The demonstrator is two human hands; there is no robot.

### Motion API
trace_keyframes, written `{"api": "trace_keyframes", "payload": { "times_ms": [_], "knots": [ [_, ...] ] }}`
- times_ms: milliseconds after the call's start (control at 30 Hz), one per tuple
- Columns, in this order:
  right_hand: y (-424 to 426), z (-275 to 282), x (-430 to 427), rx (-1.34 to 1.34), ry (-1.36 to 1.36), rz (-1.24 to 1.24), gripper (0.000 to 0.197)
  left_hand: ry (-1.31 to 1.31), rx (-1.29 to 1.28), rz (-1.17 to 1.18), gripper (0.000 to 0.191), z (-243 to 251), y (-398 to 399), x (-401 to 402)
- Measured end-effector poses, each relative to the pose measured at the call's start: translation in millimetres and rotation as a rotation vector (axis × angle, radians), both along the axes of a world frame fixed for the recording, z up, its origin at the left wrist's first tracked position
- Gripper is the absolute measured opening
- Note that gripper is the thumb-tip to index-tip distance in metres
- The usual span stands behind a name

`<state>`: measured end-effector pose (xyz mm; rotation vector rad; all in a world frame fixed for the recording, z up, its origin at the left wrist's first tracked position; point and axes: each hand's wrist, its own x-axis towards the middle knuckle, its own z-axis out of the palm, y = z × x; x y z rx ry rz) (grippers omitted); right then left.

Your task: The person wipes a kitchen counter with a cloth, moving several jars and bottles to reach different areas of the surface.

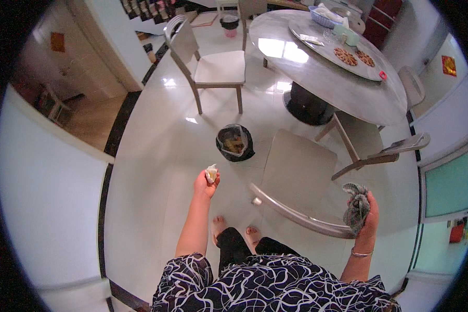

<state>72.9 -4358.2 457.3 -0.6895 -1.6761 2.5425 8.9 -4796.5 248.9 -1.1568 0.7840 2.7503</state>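
Note:
In my left hand (pixel 206 185) is a crumpled white tissue (pixel 211 174) with a yellowish patch, held out over the floor a little below a trash bin. My right hand (pixel 368 216) grips a bunched grey patterned cloth (pixel 356 206), close to the end of a chair's curved backrest (pixel 304 220). The trash bin (pixel 236 143) is lined with a dark bag and has brownish and yellowish waste inside.
A round marble-look table (pixel 273 33) at the upper right bears a turntable (pixel 364 74), a blue basket (pixel 321 18) and two brown woven trivets (pixel 345 56). Several chairs stand about, one a white-seated chair (pixel 220 67). A second bin (pixel 229 26) stands farther off.

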Motion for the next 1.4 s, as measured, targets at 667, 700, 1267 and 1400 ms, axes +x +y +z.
{"api": "trace_keyframes", "payload": {
  "times_ms": [667, 700, 1267, 1400],
  "knots": [
    [-56, 9, -4, 0.194, -0.179, -0.891, 0.03, -0.388, -0.127, -0.571, 0.068, -145, -17, -262],
    [-57, 6, -4, 0.196, -0.187, -0.908, 0.03, -0.394, -0.128, -0.589, 0.068, -150, -20, -263],
    [15, 21, 105, -0.088, 0.276, -1.053, 0.032, 0.03, -0.841, -1.32, 0.032, -72, 123, -175],
    [56, 21, 223, -0.198, 0.301, -1.127, 0.033, 0.249, -0.847, -1.492, 0.029, 12, 205, -108]
  ]
}}
